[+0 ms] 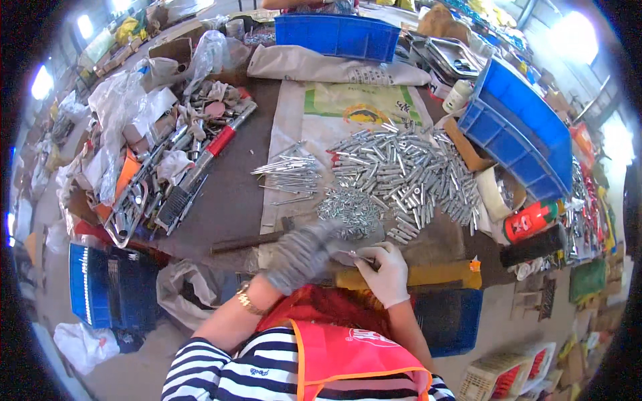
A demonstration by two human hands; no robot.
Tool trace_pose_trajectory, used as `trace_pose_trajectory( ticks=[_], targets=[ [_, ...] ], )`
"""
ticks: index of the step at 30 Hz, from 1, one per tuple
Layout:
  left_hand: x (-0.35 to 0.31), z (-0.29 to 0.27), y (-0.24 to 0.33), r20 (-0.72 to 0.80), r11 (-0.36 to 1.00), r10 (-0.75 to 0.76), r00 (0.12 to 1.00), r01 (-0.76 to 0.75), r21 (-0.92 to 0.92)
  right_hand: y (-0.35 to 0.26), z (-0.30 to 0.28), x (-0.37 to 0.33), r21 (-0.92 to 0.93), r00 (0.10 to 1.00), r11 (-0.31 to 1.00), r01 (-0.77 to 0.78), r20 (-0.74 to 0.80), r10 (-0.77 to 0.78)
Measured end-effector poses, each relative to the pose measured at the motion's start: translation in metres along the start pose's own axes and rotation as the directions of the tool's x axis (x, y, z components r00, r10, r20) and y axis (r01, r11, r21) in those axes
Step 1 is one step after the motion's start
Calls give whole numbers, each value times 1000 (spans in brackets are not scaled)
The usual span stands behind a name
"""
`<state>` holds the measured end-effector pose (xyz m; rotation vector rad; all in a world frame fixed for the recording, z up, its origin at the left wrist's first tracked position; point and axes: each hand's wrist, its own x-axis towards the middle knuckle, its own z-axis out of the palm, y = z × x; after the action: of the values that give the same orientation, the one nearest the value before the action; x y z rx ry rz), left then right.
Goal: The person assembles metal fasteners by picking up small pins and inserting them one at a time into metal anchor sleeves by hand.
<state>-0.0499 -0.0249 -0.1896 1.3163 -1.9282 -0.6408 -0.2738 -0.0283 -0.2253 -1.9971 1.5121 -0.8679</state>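
Note:
My left hand, in a grey glove, is smeared by motion over the table's near edge, beside a heap of small silvery metal parts; its fingers cannot be made out. To its right, my right hand in a white glove pinches a small shiny metal piece, held toward the left hand. Beyond lies a large pile of silvery metal tubes or sleeves, spread on a flattened white sack. Left of that pile are thin, pointed metal rods. A dark bar lies near my left hand.
Scrap, plastic wrap and tools, including a red-handled one, crowd the left side. Blue bins stand at the back and right. At the right edge lies a red-and-green can. Another blue bin sits below the table's left end.

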Motion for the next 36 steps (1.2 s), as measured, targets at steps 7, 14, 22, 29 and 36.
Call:
trace_pose_trajectory(
  ticks=[7, 14, 22, 29, 36],
  targets=[
    [-51, -64, -66, -220, 805, -18, 975, 145, 575, -3, -2, 5, -8, 1000, 1000, 1, 17, -1],
    [-63, -60, -78, -111, 831, -47, 993, 100, 547, -4, -5, 8, -7, 999, 1000, 19, 37, -19],
    [-46, -33, 6, 0, 900, 156, 988, -143, 412, 0, -5, 8, -11, 998, 999, 51, 26, -51],
    [-26, -23, 33, 170, 915, 69, 983, -130, 382, -3, -8, 10, 0, 997, 997, 79, 0, -79],
    [-24, -32, 54, 107, 908, 84, 991, -120, 402, 1, -8, 10, 23, 996, 996, 91, 19, -91]
  ],
)
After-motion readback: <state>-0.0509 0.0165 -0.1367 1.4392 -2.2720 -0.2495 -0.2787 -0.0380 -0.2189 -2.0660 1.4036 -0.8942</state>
